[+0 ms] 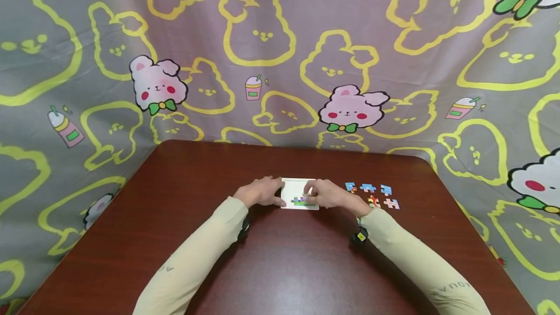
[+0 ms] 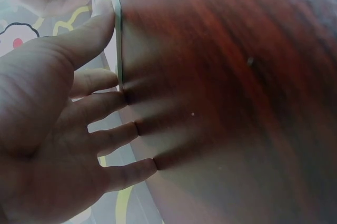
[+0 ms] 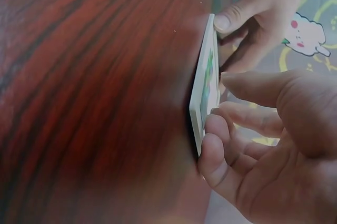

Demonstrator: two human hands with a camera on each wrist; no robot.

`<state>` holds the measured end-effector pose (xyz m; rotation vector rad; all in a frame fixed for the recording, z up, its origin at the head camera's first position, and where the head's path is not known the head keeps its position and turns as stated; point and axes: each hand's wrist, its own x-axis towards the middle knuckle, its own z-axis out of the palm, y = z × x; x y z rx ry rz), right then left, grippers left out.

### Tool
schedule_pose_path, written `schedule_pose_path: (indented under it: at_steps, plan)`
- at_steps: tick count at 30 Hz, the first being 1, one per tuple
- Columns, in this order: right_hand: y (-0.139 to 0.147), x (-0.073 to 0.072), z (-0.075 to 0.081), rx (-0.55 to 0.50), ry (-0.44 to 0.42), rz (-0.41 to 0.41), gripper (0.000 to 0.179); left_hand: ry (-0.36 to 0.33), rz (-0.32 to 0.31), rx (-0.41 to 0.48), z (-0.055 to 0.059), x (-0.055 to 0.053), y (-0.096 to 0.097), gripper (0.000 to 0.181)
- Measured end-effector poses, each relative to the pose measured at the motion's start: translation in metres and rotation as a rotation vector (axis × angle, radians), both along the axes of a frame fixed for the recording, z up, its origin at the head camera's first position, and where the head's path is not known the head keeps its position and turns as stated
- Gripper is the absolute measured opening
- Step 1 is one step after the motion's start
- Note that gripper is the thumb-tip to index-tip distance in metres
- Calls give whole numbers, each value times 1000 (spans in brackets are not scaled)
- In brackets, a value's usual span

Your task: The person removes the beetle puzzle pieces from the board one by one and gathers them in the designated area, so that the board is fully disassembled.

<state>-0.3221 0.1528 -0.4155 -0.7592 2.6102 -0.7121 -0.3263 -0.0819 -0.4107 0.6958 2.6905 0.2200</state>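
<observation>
A small white puzzle board [image 1: 294,189] lies on the table, with a few joined jigsaw pieces [image 1: 299,202], green, blue and purple, along its near side. At the board's left edge is my left hand [image 1: 264,191]; its thumb [image 2: 103,16] rests on the rim, and the other fingers reach down to the tabletop, fairly straight. Over the board's right part, my right hand [image 1: 329,194] touches it with loosely bent fingers. In the right wrist view, thumb and index finger stand apart with nothing visible between them. My right fingers partly cover the joined pieces.
Several loose jigsaw pieces lie right of the board, among them a blue one [image 1: 368,187], a red one [image 1: 374,201] and a pale one [image 1: 391,203]. A greenish piece [image 1: 358,220] is partly hidden by my right wrist. A patterned curtain [image 1: 280,62] hangs behind the brown table [image 1: 280,261].
</observation>
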Motion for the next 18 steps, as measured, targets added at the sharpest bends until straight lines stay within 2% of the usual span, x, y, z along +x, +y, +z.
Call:
schedule_pose_path:
  at_steps: [8, 18]
  plan:
    - [-7, 4, 0, 2, 44, 33, 16, 4, -2, 2, -1, 1, 0, 62]
    - [-11, 2, -3, 80, 95, 41, 21, 15, -6, -1, -1, 0, 0, 59]
